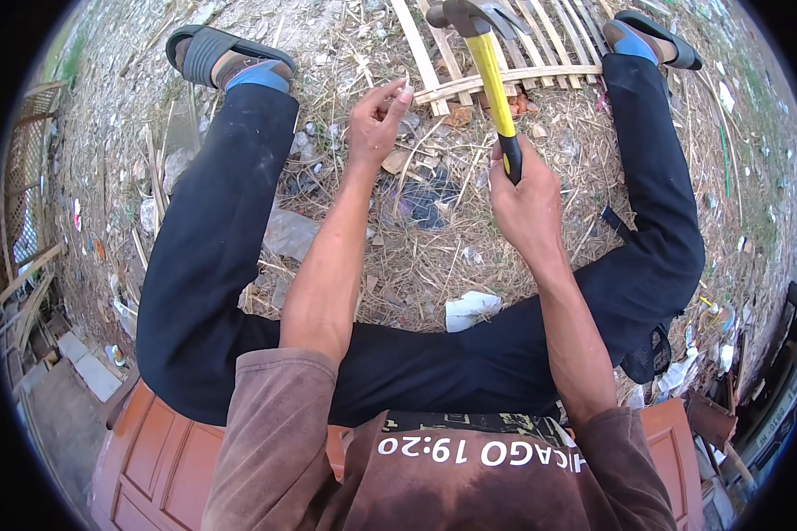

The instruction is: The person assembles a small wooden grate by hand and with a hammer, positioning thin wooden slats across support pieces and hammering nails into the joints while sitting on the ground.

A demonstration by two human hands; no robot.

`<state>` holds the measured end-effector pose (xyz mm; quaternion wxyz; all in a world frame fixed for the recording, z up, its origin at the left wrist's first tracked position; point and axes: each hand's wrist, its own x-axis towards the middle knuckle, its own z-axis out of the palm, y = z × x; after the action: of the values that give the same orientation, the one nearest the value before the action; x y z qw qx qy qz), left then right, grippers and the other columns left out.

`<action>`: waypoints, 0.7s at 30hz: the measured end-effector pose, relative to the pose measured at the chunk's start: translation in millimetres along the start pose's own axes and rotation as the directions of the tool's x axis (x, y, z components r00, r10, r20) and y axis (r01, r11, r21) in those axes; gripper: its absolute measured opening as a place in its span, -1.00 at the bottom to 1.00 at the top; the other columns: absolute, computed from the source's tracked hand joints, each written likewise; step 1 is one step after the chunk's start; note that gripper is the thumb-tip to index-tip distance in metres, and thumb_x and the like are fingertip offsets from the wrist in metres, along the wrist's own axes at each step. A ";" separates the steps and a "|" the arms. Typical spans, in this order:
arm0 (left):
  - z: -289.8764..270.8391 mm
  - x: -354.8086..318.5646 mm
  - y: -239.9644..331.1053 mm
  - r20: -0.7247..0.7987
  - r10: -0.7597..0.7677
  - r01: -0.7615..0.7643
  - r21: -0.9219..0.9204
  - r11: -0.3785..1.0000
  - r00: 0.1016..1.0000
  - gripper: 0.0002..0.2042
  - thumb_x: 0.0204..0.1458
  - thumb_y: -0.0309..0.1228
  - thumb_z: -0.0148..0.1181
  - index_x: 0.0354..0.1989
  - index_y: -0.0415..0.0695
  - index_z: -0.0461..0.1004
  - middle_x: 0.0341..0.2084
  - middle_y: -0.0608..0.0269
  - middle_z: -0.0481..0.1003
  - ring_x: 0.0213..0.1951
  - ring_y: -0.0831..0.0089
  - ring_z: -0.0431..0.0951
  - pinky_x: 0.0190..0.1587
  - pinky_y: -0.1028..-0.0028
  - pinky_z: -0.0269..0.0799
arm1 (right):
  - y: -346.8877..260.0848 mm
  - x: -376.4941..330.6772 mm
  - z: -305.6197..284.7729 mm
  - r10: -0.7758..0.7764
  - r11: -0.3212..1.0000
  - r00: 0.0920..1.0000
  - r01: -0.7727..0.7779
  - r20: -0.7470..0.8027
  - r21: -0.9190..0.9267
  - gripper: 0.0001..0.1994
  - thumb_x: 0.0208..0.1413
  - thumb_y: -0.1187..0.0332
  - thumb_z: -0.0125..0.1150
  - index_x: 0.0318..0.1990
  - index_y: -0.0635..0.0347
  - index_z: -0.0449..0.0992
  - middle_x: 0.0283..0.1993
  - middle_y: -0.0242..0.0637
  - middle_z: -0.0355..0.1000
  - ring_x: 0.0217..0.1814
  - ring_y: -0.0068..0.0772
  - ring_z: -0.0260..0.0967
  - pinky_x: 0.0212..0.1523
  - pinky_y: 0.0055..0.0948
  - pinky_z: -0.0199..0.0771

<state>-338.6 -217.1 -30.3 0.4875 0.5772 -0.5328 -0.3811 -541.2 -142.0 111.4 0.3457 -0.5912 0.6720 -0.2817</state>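
Observation:
My right hand point(529, 195) is wrapped round the black grip of a claw hammer point(490, 80). The hammer has a yellow handle and stands with its head up, in front of a rack of pale wooden slats. Fingers and thumb of my left hand point(377, 124) are drawn together in a pinch beside the left end of a curved crosspiece point(456, 87). Whatever they pinch is too small to make out. Several long slats point(416, 49) run away from that crosspiece toward the far edge, partly hidden behind the hammer.
My legs spread to both sides of the rack, with dark sandals point(226, 55) on the feet. Dry straw, stones and litter cover the ground, including a white scrap point(472, 311). Beneath me is a brown panelled wooden surface point(164, 451). A woven lattice point(27, 186) stands far left.

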 end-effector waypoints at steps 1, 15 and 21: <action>2.8 0.0 6.0 0.020 -0.057 0.056 0.057 0.997 0.998 -0.71 0.18 -0.21 0.28 -0.03 -0.10 0.64 -0.34 0.39 0.54 -0.48 0.72 0.33 -0.41 0.64 0.26 | 2.4 0.6 -3.2 -0.001 1.000 1.000 0.001 -0.004 -0.001 -0.76 0.13 0.51 0.10 -0.04 0.31 0.45 -0.53 0.08 0.45 -0.49 0.03 0.52 -0.44 -0.12 0.39; 2.2 -0.2 3.6 0.065 0.190 -0.201 0.266 0.943 0.980 -0.76 -0.03 -0.40 0.44 -0.18 -0.16 0.63 -0.34 0.29 0.57 -0.44 0.56 0.51 -0.36 0.52 0.43 | 71.8 -18.6 -15.7 0.338 0.931 0.938 -0.344 0.071 0.118 -0.86 0.12 0.47 0.13 -0.17 0.25 0.46 -0.55 -0.35 0.33 -0.52 -0.57 0.27 -0.45 -0.41 0.28; 6.8 -0.7 2.6 0.052 0.300 -0.302 0.271 0.914 0.953 -0.77 0.01 -0.54 0.34 -0.12 -0.21 0.57 -0.31 0.14 0.55 -0.42 0.36 0.57 -0.36 0.40 0.50 | 66.5 -19.2 -4.4 0.312 0.940 0.947 -0.319 0.071 0.120 -0.86 0.12 0.47 0.13 -0.16 0.23 0.47 -0.55 -0.31 0.34 -0.54 -0.54 0.28 -0.44 -0.39 0.29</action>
<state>-345.8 -217.4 -29.5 0.4529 0.5488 -0.6652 -0.2262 -583.4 -113.6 64.2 0.4412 -0.4591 0.7291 -0.2509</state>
